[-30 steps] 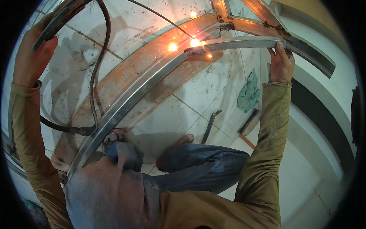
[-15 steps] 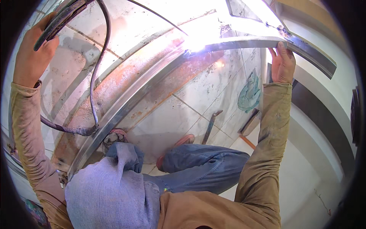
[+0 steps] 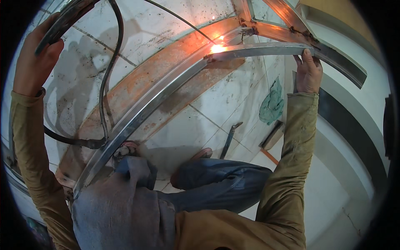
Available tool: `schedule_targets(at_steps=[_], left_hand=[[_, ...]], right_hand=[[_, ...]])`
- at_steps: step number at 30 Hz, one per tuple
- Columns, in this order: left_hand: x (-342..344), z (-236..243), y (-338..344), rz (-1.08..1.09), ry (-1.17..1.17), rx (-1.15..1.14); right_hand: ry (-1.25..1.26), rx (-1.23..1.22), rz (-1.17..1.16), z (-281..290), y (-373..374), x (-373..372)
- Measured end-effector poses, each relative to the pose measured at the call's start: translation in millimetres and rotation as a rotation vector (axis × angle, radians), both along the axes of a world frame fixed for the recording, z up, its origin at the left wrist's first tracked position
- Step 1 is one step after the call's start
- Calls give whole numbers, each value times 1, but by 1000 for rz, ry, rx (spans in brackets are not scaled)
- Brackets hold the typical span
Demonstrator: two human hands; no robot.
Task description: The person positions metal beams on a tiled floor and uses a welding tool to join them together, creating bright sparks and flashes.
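At the upper left my left hand point(image 3: 35, 62) is closed round a dark, long-handled welding electrode holder point(image 3: 71, 23), whose far end leaves the picture. A thin welding rod point(image 3: 179, 18) slants in from the top edge to a small orange glow point(image 3: 218, 48) on the metal. There a short metal bar point(image 3: 258, 49) meets a long shiny metal bar point(image 3: 154, 98), making a bent line. With thumb and fingertips, my right hand point(image 3: 309, 71) grips the short bar's right end. The rod's upper end is out of view.
A black cable point(image 3: 103, 87) hangs across the long bar's left side. Rusty flat metal point(image 3: 166, 62) lies beneath on stained tiles. A green cloth point(image 3: 271, 102), a hammer-like tool point(image 3: 230, 139) and a brush point(image 3: 273, 135) lie near my right forearm. A metal frame point(image 3: 285, 33) stands at the back right.
The blinding white arc has died down to a small orange glow, and the scene has darkened. The rod's tip is still close to the joint. Both hands have stayed nearly in place.
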State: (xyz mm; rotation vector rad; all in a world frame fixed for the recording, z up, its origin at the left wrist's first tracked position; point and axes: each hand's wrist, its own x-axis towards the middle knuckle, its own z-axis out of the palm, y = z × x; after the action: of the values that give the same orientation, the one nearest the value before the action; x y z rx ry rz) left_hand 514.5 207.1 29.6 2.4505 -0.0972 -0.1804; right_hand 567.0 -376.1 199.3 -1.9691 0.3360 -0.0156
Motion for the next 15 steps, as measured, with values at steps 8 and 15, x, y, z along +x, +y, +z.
schedule_targets(at_steps=[8,15], left_hand=[[3,11,1,-106,-51,193],[4,-19,6,-108,-143,36]], right_hand=[[-6,6,-2,-2,6,5],[1,-43,-12,3,5,-2]])
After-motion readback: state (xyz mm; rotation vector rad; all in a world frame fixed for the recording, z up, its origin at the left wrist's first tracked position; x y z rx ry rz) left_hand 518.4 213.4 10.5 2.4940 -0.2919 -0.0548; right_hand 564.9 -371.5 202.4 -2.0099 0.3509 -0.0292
